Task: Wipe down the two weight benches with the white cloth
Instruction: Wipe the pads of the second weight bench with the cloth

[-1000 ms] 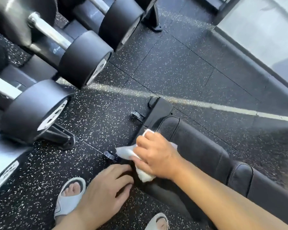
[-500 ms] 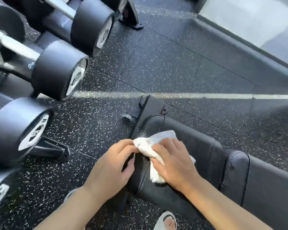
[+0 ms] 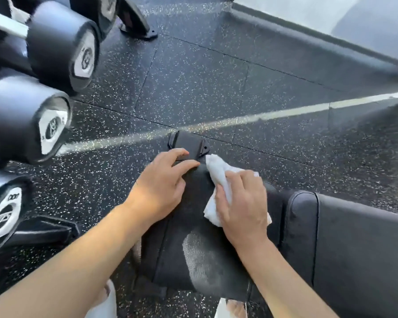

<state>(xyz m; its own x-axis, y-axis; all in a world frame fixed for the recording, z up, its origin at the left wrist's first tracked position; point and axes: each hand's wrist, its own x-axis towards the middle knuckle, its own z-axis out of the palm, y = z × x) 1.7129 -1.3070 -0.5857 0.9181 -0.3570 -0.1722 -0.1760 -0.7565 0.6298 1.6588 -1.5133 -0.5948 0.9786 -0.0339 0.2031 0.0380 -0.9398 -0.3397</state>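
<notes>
A black padded weight bench [image 3: 345, 237] runs from the lower middle to the right edge; its seat pad [image 3: 184, 255] lies right below me. My right hand [image 3: 242, 207] presses the crumpled white cloth [image 3: 216, 171] flat on the far end of the seat pad. My left hand [image 3: 163, 182] rests with fingers spread on the pad's far left corner, its fingertips on the black frame foot [image 3: 189, 144]. A pale sheen marks the near part of the seat. A second bench is not in view.
A rack of large black dumbbells [image 3: 32, 115] fills the left side, with a rack foot [image 3: 136, 21] at the top. Speckled rubber floor [image 3: 205, 76] with a bright light stripe stretches beyond the bench. A dark baseboard [image 3: 308, 42] runs along the wall at upper right. White slippers [image 3: 230, 308] show at the bottom.
My view has swung over the bench. My right hand slid the cloth toward the far end of the seat pad. My left hand came up from beside the bench onto the pad's far corner.
</notes>
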